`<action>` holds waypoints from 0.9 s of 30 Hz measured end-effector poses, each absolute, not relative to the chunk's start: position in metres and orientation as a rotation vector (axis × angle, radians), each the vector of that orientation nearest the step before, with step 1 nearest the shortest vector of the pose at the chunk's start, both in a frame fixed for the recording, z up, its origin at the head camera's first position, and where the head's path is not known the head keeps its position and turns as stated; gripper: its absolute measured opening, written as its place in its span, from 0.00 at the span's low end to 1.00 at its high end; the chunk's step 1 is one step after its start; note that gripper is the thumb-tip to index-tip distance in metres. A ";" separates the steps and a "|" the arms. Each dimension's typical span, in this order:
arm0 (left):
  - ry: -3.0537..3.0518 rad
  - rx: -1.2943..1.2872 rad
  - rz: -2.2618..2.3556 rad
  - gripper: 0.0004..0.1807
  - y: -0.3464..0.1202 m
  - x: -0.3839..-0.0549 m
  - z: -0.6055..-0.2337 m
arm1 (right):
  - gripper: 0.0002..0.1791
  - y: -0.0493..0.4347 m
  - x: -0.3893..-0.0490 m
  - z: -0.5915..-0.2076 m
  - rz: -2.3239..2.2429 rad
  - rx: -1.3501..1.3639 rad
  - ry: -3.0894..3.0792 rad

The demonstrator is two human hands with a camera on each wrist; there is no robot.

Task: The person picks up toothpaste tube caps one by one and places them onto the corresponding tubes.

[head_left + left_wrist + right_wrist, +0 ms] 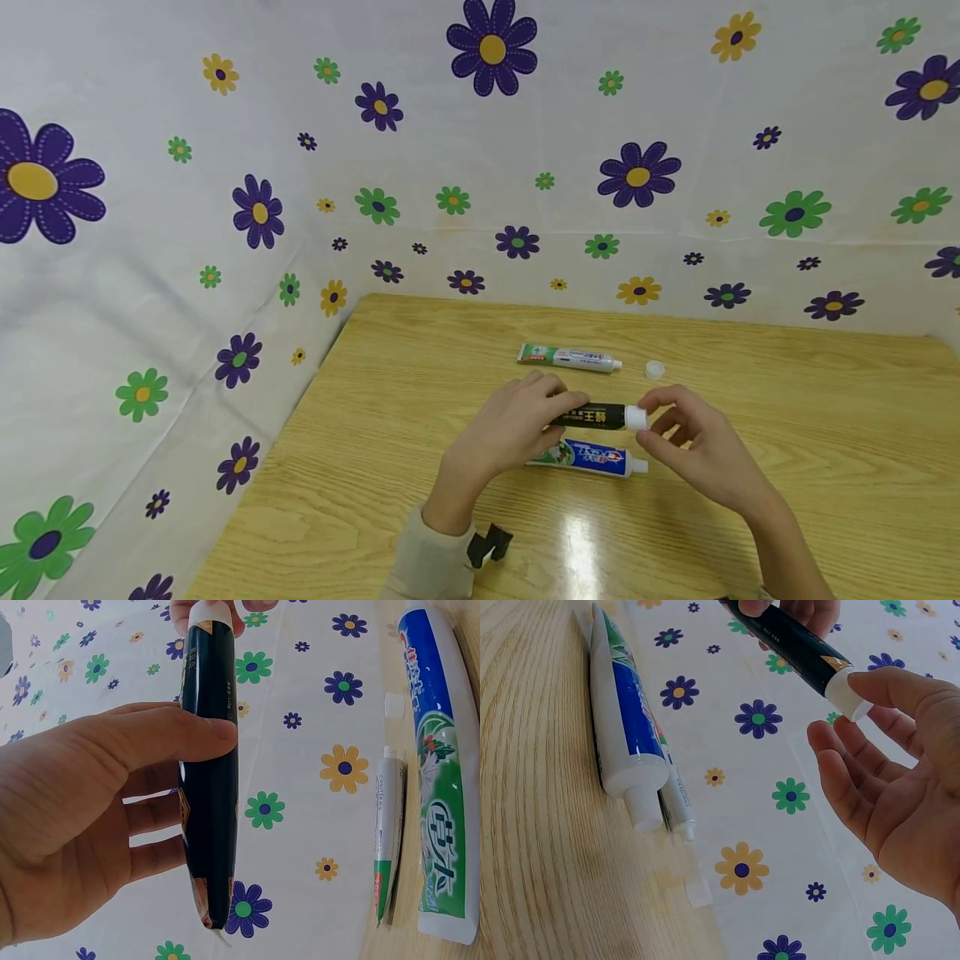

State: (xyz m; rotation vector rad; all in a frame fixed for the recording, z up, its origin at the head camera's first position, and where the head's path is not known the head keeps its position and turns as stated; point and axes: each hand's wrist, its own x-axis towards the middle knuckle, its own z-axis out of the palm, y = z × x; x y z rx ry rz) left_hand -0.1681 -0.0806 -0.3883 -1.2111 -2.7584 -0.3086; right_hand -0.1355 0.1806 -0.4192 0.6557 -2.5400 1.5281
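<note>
I have the left hand [504, 427] curled round the black tube [603, 416], just beyond the blue tube [600, 457]; the right hand [703, 450] pinches its white cap [635, 417], other fingers loose. Looks like cap work, on or off I can't tell; next calls for a steady twist.

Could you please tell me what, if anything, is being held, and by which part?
The black tube: the left grip holds its body, and the right grip pinches its white cap.

three tubes [603, 416], one loose cap [655, 369]
</note>
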 end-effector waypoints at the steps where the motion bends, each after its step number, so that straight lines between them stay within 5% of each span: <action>1: -2.758 -1.213 -0.309 0.23 -0.081 -0.168 -0.388 | 0.17 0.181 -0.135 -0.419 1.532 0.648 -2.547; 20: -2.768 -1.216 -0.303 0.23 -0.081 -0.167 -0.386 | 0.06 0.179 -0.136 -0.421 1.522 0.545 -2.602; 27: -2.749 -1.227 -0.284 0.24 -0.081 -0.168 -0.387 | 0.17 0.181 -0.138 -0.421 1.573 0.587 -2.568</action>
